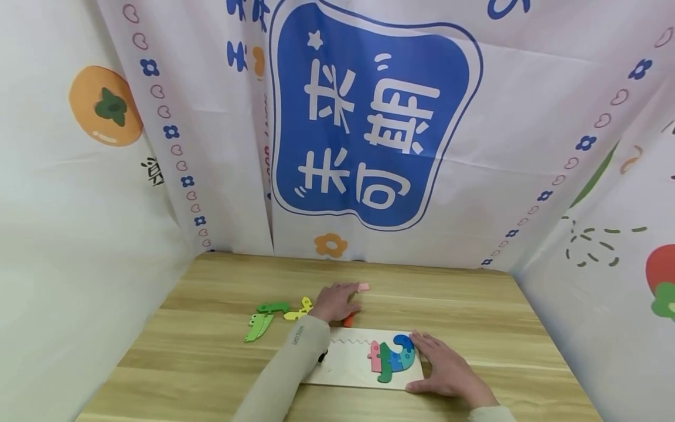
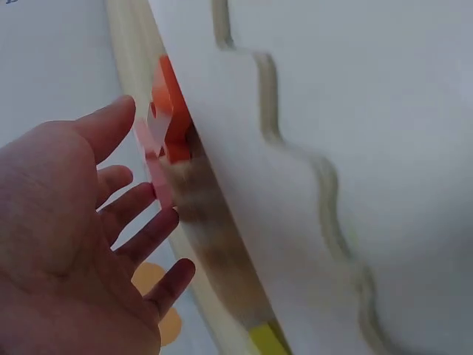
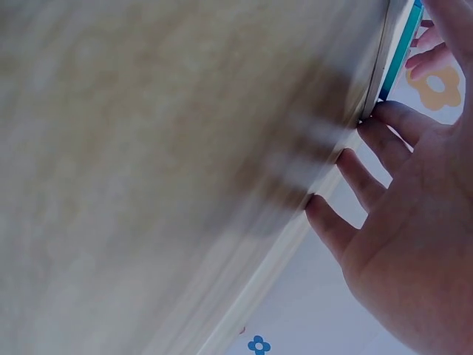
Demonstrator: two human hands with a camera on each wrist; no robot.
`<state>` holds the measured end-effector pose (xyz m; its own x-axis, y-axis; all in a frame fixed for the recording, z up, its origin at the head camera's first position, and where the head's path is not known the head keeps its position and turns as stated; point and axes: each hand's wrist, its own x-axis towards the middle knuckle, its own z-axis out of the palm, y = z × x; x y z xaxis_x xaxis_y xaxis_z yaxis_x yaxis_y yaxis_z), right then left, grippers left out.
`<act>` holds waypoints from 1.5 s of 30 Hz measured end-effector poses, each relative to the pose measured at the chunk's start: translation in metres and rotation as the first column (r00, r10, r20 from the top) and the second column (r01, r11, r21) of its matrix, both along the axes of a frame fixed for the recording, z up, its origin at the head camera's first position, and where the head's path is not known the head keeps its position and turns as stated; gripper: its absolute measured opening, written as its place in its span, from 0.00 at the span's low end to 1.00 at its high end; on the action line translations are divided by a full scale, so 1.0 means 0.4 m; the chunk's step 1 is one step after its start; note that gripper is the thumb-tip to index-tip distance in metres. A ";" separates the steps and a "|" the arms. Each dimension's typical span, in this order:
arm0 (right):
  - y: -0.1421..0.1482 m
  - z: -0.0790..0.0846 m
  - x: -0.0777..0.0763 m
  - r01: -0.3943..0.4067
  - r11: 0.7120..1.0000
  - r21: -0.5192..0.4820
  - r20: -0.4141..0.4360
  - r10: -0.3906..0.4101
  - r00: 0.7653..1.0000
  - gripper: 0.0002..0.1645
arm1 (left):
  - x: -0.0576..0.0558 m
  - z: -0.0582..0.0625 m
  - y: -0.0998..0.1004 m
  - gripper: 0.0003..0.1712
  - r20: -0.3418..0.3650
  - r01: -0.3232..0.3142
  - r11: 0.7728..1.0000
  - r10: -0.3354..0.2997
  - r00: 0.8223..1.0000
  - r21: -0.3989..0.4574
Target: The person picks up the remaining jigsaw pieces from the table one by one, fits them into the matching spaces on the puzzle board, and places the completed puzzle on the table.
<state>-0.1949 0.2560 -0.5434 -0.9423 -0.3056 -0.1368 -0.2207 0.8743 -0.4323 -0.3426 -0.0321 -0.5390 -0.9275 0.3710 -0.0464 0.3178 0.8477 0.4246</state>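
Note:
A pale wooden puzzle board (image 1: 348, 369) with a wavy groove lies on the table. At its right end sit joined puzzle pieces in pink (image 1: 375, 356), green (image 1: 385, 363) and shades of blue (image 1: 406, 356). My left hand (image 1: 333, 302) reaches past the board's far edge, fingers spread and nothing in its grasp. Close to its fingertips lies a pink piece (image 1: 364, 287); an orange-red piece (image 2: 174, 111) stands between its thumb and the board. My right hand (image 1: 445, 368) rests at the board's right edge, with thumb and fingers extended along it.
Left of my left forearm lie a green piece (image 1: 273, 308), a light green crocodile-head piece (image 1: 258, 327) and yellow pieces (image 1: 295, 315). A printed cloth (image 1: 232, 223) hangs behind the wood-grain table (image 1: 474, 305), with white walls at both sides.

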 end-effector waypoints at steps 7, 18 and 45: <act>-0.002 0.003 0.001 0.005 1.000 0.003 -0.003 -0.005 1.000 0.70 | 0.004 -0.003 -0.059 0.31 -0.058 0.056 0.998 -0.057 0.997 -0.029; -0.006 -0.005 -0.002 0.000 1.000 0.016 -0.007 0.000 1.000 0.70 | 0.017 0.010 -0.134 0.15 -0.081 0.054 0.997 -0.050 0.995 0.058; -0.009 0.003 0.003 0.011 1.000 -0.002 0.015 -0.011 1.000 0.70 | 0.043 -0.004 -0.105 0.16 -0.154 0.046 0.997 -0.035 0.987 0.069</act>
